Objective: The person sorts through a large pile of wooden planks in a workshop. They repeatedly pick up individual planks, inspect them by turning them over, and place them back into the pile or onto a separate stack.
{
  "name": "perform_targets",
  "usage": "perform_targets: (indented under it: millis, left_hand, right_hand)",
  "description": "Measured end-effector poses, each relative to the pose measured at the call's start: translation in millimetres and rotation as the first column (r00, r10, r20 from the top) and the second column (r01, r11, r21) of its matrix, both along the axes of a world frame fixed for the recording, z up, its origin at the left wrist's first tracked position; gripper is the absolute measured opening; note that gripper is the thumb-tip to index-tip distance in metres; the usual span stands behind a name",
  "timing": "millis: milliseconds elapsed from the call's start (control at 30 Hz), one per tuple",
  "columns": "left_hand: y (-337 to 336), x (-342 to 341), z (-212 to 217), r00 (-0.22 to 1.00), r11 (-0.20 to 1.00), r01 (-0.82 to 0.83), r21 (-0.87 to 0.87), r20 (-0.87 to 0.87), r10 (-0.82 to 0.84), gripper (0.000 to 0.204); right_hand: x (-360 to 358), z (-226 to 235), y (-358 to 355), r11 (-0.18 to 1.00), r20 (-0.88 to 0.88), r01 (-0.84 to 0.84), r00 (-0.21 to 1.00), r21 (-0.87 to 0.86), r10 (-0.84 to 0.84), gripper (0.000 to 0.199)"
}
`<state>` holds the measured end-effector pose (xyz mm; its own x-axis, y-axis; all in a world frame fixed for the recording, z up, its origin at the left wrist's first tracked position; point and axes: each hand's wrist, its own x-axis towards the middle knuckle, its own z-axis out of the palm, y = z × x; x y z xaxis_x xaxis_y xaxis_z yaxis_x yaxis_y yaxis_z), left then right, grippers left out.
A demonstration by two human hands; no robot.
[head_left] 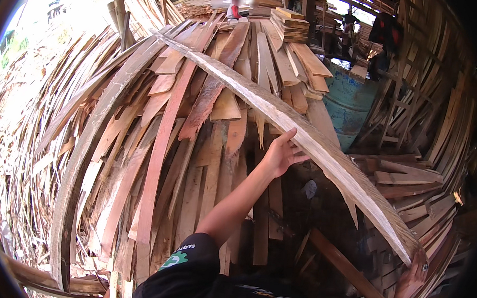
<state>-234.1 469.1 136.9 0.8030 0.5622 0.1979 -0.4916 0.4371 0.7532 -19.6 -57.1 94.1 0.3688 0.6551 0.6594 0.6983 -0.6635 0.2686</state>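
A long, rough-sawn wooden plank (pixel 276 108) slants across the view from the far upper left to the near lower right. Its edge shows a pale strip. My left hand (pixel 283 156) holds it at about mid-length from the lower side, thumb up against its edge and fingers partly hidden beneath it. At the plank's near end, my right hand (pixel 412 277) is closed round the tip. The far end lies over a big pile of loose boards (pixel 208 158) in brown and reddish tones.
Stacked short boards (pixel 289 27) top the pile at the back. Behind the plank on the right stands a blue-green drum (pixel 351 98). Offcuts (pixel 409 176) lie at the right, and a reddish beam (pixel 346 265) below. Another person (pixel 235 9) is at the far back.
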Motion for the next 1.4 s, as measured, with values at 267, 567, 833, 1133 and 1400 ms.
perform_targets:
  millis: [267, 567, 833, 1133, 1400]
  left_hand:
    - [-52.3, 70.9, -71.7, 0.982, 0.978, 0.118, -0.171, -0.124, -0.14, 0.044]
    - [-184.8, 159.0, -148.4, 0.915, 0.933, 0.328, -0.147, -0.196, -0.353, 0.044]
    - [-179.3, 113.1, -182.7, 0.767, 0.797, 0.587, -0.145, -0.216, -0.604, 0.08]
    - [-17.2, 74.2, -92.3, 0.971, 0.958, -0.24, -0.156, -0.059, 0.233, 0.075]
    - [-14.8, 152.0, -99.4, 0.973, 0.984, -0.085, -0.154, -0.227, 0.049, 0.074]
  right_hand:
    - [14.2, -55.5, -21.1, 0.842, -0.113, 0.463, 0.886, 0.278, -0.45, 0.044]
    - [-75.0, -169.7, 141.7, 0.389, -0.39, 0.446, -0.095, 0.806, 0.916, 0.06]
    - [29.2, -139.4, 127.2, -0.071, -0.003, 0.773, 0.094, 0.631, 0.996, 0.05]
    - [262.5, -164.0, 12.3, -0.235, -0.127, 0.596, 0.501, 0.768, 0.856, 0.047]
    - [411.9, -235.9, -41.1, -0.391, 0.044, 0.716, 0.451, 0.579, 0.891, 0.042]
